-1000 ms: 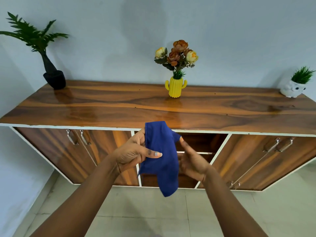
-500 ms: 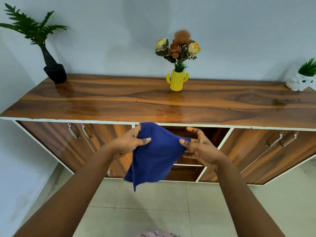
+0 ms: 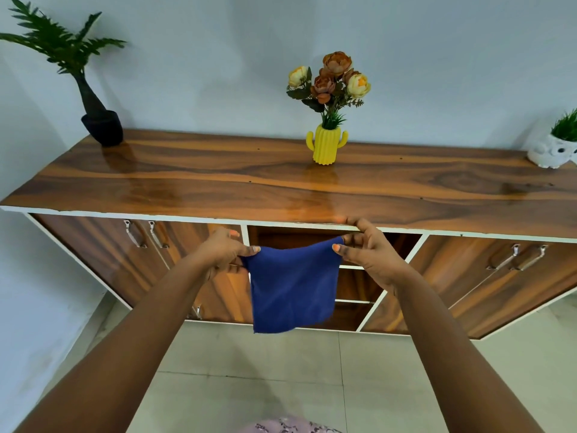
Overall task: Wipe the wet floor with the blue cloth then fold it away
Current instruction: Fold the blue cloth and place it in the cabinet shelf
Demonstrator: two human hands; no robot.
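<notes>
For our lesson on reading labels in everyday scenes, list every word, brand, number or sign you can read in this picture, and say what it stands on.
None: no readable text anywhere in view.
Blue cloth, held at its top corners by the left hand and right hand: plain, no tag showing.
Yellow cactus vase: no lettering.
White planter: only a moulded face, no words.
</notes>
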